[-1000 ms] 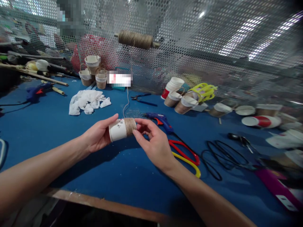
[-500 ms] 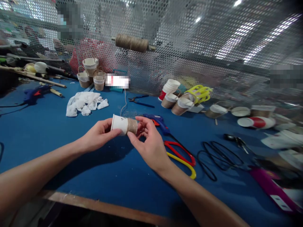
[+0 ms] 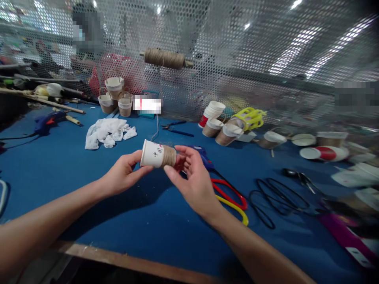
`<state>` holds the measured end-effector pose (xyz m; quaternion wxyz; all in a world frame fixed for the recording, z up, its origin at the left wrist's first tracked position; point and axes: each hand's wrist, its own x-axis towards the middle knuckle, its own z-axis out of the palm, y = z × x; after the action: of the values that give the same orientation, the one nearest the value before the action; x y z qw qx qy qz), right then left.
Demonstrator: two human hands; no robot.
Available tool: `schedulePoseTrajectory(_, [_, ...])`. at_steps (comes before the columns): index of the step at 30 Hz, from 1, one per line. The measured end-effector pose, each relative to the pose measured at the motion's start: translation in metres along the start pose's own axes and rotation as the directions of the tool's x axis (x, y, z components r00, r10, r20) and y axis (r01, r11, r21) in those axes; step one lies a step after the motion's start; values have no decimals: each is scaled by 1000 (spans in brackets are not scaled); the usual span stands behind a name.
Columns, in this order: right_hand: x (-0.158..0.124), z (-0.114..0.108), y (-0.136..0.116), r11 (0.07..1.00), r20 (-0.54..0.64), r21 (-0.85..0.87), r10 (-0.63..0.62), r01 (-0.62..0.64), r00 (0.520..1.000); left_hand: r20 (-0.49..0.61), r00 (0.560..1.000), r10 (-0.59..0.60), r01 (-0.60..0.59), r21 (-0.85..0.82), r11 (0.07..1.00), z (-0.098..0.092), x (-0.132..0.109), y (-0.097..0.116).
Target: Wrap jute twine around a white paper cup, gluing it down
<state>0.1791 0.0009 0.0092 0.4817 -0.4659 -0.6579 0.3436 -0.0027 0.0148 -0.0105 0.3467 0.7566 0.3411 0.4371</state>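
Note:
A white paper cup (image 3: 152,154) lies sideways between my hands above the blue table, its rim end to the left. Twine (image 3: 169,156) is wound round the base end of it. My left hand (image 3: 126,171) grips the cup near the rim, thumb in front. At the other end my right hand (image 3: 192,177) holds the wound part between thumb and fingers. Behind the cup a loose strand runs up toward the twine spool (image 3: 164,58) mounted on the perforated metal screen.
A blue glue gun (image 3: 204,156) and scissors with red and yellow handles (image 3: 229,193) lie by my right hand. White cloth scraps (image 3: 108,132), pliers (image 3: 177,128) and twine-covered cups (image 3: 229,134) sit farther back. A black cable (image 3: 275,197) coils at right.
The cup has turned about its length, so more of its printed marks show. Both hands still hold it, slightly farther right in the view.

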Motion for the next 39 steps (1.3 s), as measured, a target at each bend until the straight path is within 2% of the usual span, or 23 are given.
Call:
schedulePoseTrajectory(2, [7,-6,-4,960,38,180,211,-214,977,6,992,128,-128,110,986,-2,0,-3])
schedulePoseTrajectory(4, [13,-11,-6,886,85,271,368,-377,926,39,976,215,-218,167,962,-3,0,-4])
schedulePoseTrajectory(6, [15,-14,-6,854,116,289,417,-433,901,68,982,178,-185,136,973,-2,0,-2])
schedulePoseTrajectory(8, [11,-16,-4,909,84,232,336,-346,938,79,997,-4,8,-42,999,-1,1,2])
schedulePoseTrajectory(9, [8,-16,-2,947,59,178,259,-266,964,93,987,-134,149,-186,971,0,2,5])
schedulePoseTrajectory(10, [3,-15,0,980,38,110,162,-165,986,133,953,-272,302,-346,888,0,3,7])
schedulePoseTrajectory(12, [-9,-10,4,997,38,-48,-52,54,998,212,859,-467,492,-597,634,1,6,11])
schedulePoseTrajectory(14, [-19,-5,10,959,81,-176,-211,223,974,284,770,-571,576,-695,431,1,8,12])
schedulePoseTrajectory(16, [-26,-1,15,914,135,-254,-289,315,948,298,724,-621,603,-711,361,1,9,12])
schedulePoseTrajectory(18, [-26,-3,16,913,160,-264,-276,310,948,244,733,-635,582,-708,399,2,8,11])
schedulePoseTrajectory(21, [-15,-18,12,938,110,-281,-179,204,978,136,795,-591,509,-681,527,2,6,12])
schedulePoseTrajectory(23, [-2,-33,5,925,22,-352,-145,143,989,115,828,-549,483,-643,594,1,5,13])
schedulePoseTrajectory(25, [9,-45,-2,896,-10,-432,-117,102,993,132,845,-517,484,-599,638,1,6,13])
schedulePoseTrajectory(28, [18,-48,-7,898,98,-437,1,42,995,167,862,-478,488,-526,697,1,8,14])
schedulePoseTrajectory(31, [17,-37,-3,949,239,-311,130,-51,962,191,875,-444,480,-453,751,3,10,16])
schedulePoseTrajectory(33, [13,-28,2,971,262,-223,144,-85,954,218,866,-451,500,-435,749,6,10,17])
schedulePoseTrajectory(35, [8,-23,5,980,235,-185,121,-78,964,243,842,-482,538,-457,709,8,9,16])
schedulePoseTrajectory(39, [2,-21,7,971,205,-240,78,-27,976,234,805,-546,572,-552,607,15,6,14])
